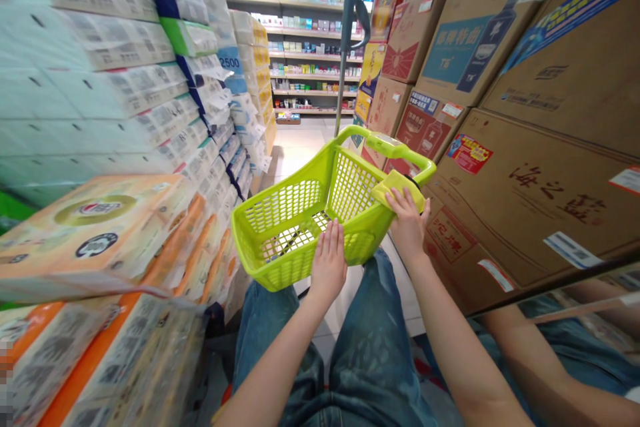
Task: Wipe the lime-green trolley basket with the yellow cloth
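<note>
Lime-green perforated plastic basket (280,278) with a looped handle (384,143), in the aisle in front of the person's knees; pale floor shows through its grid bottom. Left hand (329,268) released, fingers straight and together, laid on the basket's near rim. Right hand (409,227) has extended, slightly spread fingers over a folded yellow cloth (397,189), on the rim at the handle-end near corner; can't tell if the cloth is pinched. Right side: stacked brown printed cardboard cartons (550,177), closed. Left side: stacked plastic-wrapped white packs (127,47), plus orange-and-cream packs (145,213) nearest. Small boxed goods line the far shelves (310,58).
</note>
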Tool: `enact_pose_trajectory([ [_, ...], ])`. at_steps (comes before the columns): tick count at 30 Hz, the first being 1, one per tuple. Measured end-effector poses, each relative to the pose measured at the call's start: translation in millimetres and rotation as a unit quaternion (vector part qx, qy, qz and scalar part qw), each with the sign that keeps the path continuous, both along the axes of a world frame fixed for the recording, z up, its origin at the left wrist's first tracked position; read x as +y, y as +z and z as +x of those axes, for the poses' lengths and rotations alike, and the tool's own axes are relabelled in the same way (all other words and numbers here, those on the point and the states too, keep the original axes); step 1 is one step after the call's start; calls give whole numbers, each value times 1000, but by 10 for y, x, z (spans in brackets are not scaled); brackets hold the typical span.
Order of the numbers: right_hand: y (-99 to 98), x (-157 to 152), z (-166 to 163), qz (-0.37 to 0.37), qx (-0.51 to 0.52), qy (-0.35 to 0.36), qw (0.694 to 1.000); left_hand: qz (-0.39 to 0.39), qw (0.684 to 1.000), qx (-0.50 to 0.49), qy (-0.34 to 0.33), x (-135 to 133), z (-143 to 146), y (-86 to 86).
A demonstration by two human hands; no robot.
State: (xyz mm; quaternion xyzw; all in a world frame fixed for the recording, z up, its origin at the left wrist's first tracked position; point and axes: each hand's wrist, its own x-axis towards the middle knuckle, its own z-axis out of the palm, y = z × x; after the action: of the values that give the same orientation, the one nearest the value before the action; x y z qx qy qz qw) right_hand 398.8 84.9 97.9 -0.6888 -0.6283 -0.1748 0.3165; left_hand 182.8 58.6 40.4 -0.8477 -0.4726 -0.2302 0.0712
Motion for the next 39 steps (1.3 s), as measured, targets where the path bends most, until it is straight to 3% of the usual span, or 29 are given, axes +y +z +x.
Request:
enact_pose_trajectory([
  [9, -412, -289, -1001, -41, -5, 130, 991, 23, 1000, 11, 13, 21, 5, -65],
  [12, -378, -313, -935, -46, -26, 150, 987, 21, 1000, 13, 12, 22, 7, -66],
  [15, -240, -244, -579, -46, -51, 149, 986, 14, 1000, 8, 12, 12, 8, -45],
  [19, -40, -60, -17, 0, -21, 62, 998, 4, 1000, 7, 0, 0, 2, -13],
  [21, 5, 19, 105, 26, 6, 19, 999, -1, 1000, 10, 0, -3, 1, -7],
  [25, -112, 14, -187, 23, 29, -3, 999, -1, 1000, 13, 7, -2, 6, -17],
  [29, -369, -174, -799, -21, 5, 78, 997, 13, 1000, 11, 10, 9, 8, -47],
  [32, -466, -288, -1040, -32, 0, 111, 993, 22, 1000, 8, 11, 20, 6, -65],
  [35, -440, -319, -1001, -39, -18, 131, 990, 21, 1000, 6, 9, 24, 9, -65],
  [39, -312, -270, -657, -43, -57, 152, 986, 15, 1000, 6, 13, 15, 6, -38],
])
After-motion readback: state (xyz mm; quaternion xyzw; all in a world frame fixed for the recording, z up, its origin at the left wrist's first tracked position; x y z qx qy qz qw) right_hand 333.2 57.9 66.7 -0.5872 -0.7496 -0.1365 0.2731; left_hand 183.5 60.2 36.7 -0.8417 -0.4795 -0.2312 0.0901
